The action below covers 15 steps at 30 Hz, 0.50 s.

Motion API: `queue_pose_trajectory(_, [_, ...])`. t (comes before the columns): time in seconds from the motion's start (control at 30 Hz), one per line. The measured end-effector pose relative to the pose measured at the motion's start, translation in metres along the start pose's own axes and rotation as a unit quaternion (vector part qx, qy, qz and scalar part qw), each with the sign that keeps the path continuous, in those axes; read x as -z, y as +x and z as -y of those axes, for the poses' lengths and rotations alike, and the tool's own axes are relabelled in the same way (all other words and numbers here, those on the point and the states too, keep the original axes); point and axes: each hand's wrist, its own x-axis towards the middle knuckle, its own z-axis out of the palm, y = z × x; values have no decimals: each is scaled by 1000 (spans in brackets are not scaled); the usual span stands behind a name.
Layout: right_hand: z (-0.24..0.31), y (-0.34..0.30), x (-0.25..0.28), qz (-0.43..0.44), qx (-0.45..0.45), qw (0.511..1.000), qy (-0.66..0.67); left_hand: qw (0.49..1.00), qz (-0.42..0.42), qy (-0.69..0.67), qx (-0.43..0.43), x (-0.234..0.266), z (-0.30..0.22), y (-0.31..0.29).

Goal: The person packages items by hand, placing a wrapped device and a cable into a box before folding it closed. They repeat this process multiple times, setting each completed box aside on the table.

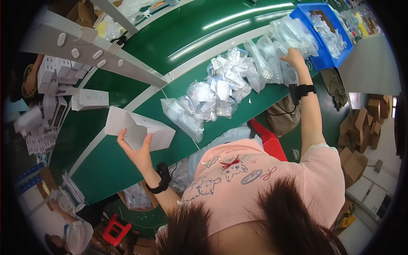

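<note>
My left hand [137,149] grips the open end of a white cardboard box [159,135], thumb and fingers apart on its edges. The box lies tilted on the green bench, its flap raised. Far to the right, my right hand [292,57] is among clear bubble-wrap bags [270,51], its fingers curled on one of them; the fingertips are partly hidden. Between my hands lies a heap of clear bags with white parts [229,78]. Nearest the box is another bubble-wrap bag [182,117].
A blue bin [313,57] of bagged parts stands at the bench's right end. Another white box [90,98] sits beyond the left hand, near stacked white boxes [59,70]. A metal post [142,70] rises from the bench. A red stool [115,230] and other people are at left.
</note>
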Motion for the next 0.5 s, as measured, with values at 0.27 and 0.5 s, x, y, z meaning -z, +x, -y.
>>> queue_pose_trajectory(0.27, [14, -8, -19, -39, 21, 998, -44, 997, 26, 55, -55, -11, 51, 0])
queue_pose_trajectory(0.5, [60, -85, 90, -39, 239, 821, 517, 996, -18, -60, -61, -31, 57, -2])
